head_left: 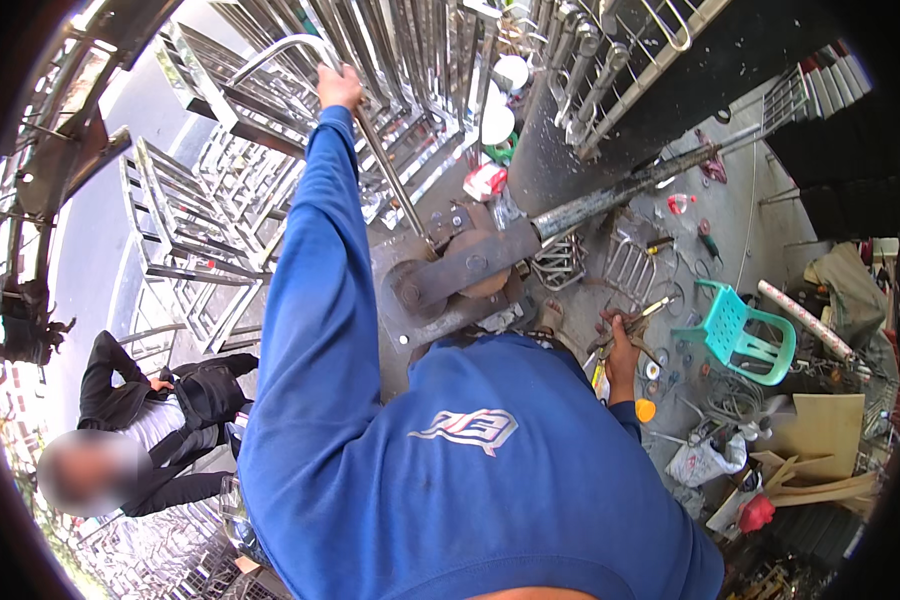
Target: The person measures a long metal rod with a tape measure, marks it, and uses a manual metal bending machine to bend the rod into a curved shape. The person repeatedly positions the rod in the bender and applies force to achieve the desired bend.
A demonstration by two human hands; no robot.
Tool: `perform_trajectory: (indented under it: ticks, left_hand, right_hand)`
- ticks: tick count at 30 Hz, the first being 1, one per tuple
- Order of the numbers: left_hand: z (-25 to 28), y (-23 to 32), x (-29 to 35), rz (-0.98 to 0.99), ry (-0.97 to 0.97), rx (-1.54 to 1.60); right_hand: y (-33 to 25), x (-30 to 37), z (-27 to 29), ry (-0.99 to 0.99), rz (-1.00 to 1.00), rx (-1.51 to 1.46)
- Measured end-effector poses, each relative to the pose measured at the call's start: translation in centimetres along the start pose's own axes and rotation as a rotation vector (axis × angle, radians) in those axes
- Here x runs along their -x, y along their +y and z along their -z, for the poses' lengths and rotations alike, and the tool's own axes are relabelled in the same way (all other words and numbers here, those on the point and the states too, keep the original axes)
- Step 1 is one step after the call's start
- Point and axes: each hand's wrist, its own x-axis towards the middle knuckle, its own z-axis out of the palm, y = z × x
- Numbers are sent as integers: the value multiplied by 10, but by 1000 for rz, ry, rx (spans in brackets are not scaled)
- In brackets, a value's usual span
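Observation:
My left hand [341,89] is stretched far forward, its fingers wrapped round a shiny metal tube [395,175]. The tube curves into a hook at its upper end, and its lower end meets a manual pipe bender [460,268] with a round die and a thick steel arm. A long metal lever [630,190] runs from the bender toward the upper right. Low at my right side, my right hand [622,362] is closed. A slim, pale-tipped tool [654,309] shows beside its fingers, but I cannot make out what the hand holds.
Stacked metal frames [205,235] fill the left and front. A person in dark clothes [170,405] reclines or stands at the left. A turquoise plastic chair [738,330], wooden boards [820,435], a plastic bag [705,460] and cables lie to the right. A dark panel [660,85] stands ahead.

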Motion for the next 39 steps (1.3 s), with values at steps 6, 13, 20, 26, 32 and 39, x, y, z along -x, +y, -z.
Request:
perform_trajectory:
  ticks: [6, 13, 20, 26, 32, 39]
  left_hand:
    - [-2, -32, -11, 108, -121, 188]
    - [-26, -81, 3, 243, -178, 86]
    - [-54, -98, 6, 369, -240, -165]
    - [-68, -75, 21, 299, -173, -262]
    - [-75, -50, 32, 177, -205, -266]
    - [-82, -127, 1, 428, -247, -139]
  right_hand:
    - [5, 12, 12, 4, -54, 35]
    - [0, 14, 17, -14, -8, 94]
    - [4, 19, 22, 16, -106, 82]
    - [7, 28, 25, 19, -83, 117]
    - [8, 33, 30, 24, -126, 46]
    - [2, 26, 25, -1, -119, 89]
